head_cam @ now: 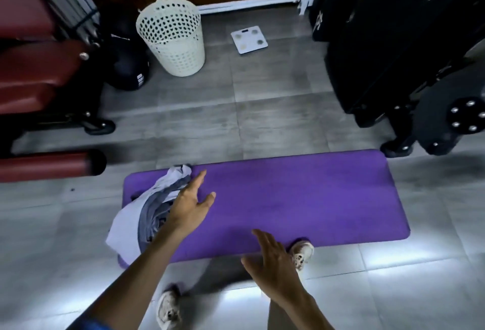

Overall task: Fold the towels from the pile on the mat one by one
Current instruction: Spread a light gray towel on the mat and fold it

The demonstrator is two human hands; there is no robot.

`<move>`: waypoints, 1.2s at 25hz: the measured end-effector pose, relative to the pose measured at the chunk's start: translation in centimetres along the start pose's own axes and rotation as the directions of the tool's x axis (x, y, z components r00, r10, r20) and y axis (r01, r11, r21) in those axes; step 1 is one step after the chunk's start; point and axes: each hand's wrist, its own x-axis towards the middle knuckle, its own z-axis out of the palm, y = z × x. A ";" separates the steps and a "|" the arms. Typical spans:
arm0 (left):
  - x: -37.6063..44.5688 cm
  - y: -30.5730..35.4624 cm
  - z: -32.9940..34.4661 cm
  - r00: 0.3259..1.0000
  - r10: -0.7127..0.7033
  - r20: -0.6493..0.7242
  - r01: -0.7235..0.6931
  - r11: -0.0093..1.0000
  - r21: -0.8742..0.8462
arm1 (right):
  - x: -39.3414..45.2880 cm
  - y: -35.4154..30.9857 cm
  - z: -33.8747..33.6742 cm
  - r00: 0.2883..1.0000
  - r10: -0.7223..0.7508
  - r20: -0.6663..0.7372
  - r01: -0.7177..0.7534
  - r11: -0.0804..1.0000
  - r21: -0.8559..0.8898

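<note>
Towel pile (147,211) – crumpled pale lilac + grey cloths – sits on the left end of the purple mat (301,198), spilling over its near-left corner onto the tiled floor (236,119). Left hand (187,205) reaches over the pile's right edge, fingers (199,176) straight & released, gripping nothing; can't tell if it touches the cloth. Right hand (273,264) hovers at the mat's near edge, also released, nothing held. White perforated basket (172,38) & white scale (249,39) stand well beyond the mat
</note>
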 end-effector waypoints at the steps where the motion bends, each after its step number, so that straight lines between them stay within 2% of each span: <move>1: -0.8 -3.3 -1.7 1.000 -0.001 -0.014 0.000 1.000 -0.026 | 0.0 -1.7 3.0 1.000 -0.009 -0.003 0.009 1.000 -0.011; 3: -2.4 -9.4 -5.5 0.999 -0.026 -0.019 0.024 0.997 -0.067 | -0.4 -5.2 8.7 0.999 -0.031 0.025 0.030 0.999 0.041; 8: -6.2 -22.6 -13.7 0.997 -0.077 -0.009 0.075 0.991 -0.109 | -1.9 -14.9 19.3 0.999 -0.054 0.008 0.054 0.998 -0.014; 14: -6.6 -30.5 -17.7 0.976 -0.198 0.095 0.209 0.971 -0.119 | -2.3 -20.3 26.8 0.992 0.043 0.120 -0.050 0.997 0.060; 19: -4.0 -36.0 -18.2 0.936 -0.347 0.061 0.353 0.915 -0.197 | 2.3 -20.9 31.4 0.967 0.087 0.239 -0.106 0.992 0.070; 24: -0.3 -43.0 -16.9 0.900 -0.426 0.097 0.436 0.889 -0.142 | 9.5 -21.1 37.2 0.939 0.154 0.308 -0.186 0.979 0.078; 28: 4.1 -51.7 -13.3 0.872 -0.469 0.139 0.481 0.873 -0.079 | 17.2 -21.8 45.0 0.938 0.143 0.316 -0.186 0.976 0.110; 30: 6.5 -55.7 -11.5 0.871 -0.473 0.131 0.490 0.856 -0.167 | 21.8 -21.6 50.4 0.942 0.154 0.298 -0.211 0.962 0.171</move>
